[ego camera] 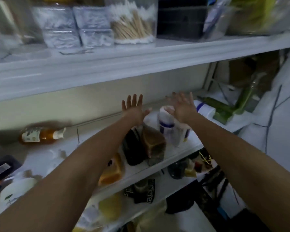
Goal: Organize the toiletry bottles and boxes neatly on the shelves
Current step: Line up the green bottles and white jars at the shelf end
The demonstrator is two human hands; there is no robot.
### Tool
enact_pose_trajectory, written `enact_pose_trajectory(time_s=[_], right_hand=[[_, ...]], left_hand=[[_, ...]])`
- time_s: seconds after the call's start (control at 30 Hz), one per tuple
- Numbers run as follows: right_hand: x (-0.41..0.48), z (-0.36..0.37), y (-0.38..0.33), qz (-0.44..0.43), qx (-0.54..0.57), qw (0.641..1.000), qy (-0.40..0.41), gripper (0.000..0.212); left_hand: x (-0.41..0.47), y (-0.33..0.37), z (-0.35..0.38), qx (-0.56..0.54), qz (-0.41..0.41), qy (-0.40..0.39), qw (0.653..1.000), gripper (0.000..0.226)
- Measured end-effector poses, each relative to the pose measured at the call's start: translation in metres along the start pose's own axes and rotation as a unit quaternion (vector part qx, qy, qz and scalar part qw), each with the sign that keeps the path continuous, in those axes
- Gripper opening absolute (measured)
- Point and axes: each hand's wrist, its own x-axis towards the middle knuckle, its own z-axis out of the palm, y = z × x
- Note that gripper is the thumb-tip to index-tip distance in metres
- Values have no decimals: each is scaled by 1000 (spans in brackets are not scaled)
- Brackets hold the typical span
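forearms (65, 185): two bare arms reach in from the bottom edge, up over the middle shelf (40, 158).
left hand (132, 109): raised, fingers straight and spread, holding nothing, above the dark bottle (134, 148).
right hand (182, 109): fingers straight and fanned out, gripping nothing; its thumb side sits at the cap of the white bottle (165, 123), and blur hides whether they touch.
white bottle: upright on the middle shelf, with a blue band, between the two hands.
dark bottle and brown bottle (155, 144): side by side near the shelf's front edge, just in front of the white bottle.
orange container (114, 173): at the front edge, partly hidden by the left forearm.
amber pump bottle (40, 134): lying on its side at the back left, well apart from the group.
white tube (204, 108): lying down, just right of the right hand.
upper shelf (107, 71): a clear tub (134, 22) packed with wooden-stemmed cotton swabs; stacked clear packets (60, 27) to its left, contents blurred; a black box (181, 19) to its right.
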Motion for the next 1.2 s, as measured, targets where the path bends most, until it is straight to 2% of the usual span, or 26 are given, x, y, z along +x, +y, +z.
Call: enact_pose_trajectory(time_s=[0.17,0.23,0.3,0.37,0.43,0.53,0.77,0.83,0.93,1.1,1.2], right_hand=[[-13,-3,79,59,79,995,-6,60],[-12,1,95,67,143,987,-31,62],[-17,9,95,65,285,954,-70,65],[-28,18,84,68,388,917,-60,62],[-31,23,71,42,375,925,-51,53],[-30,22,54,-13,324,946,-21,52],[-40,32,55,12,325,944,53,43],[-42,32,53,0,367,929,47,51],[-42,27,59,-18,424,905,-6,75],[-49,35,102,-37,356,932,-57,102],[-59,47,134,-8,264,961,-77,107]], left_hand=[[21,85,0,-19,15,16,1000,75],[30,113,-5,-38,11,19,999,75],[37,136,-8,-46,9,18,999,75],[40,151,-8,-45,14,12,999,76],[43,161,-6,-41,12,9,999,76],[47,169,-6,-36,0,-6,999,76],[50,184,-4,-65,-18,-6,998,76],[49,188,-4,-67,-15,0,998,75],[51,188,-8,-69,-13,13,997,73],[53,186,-9,-67,-37,2,997,73],[54,192,-6,-58,-39,-6,998,74]])
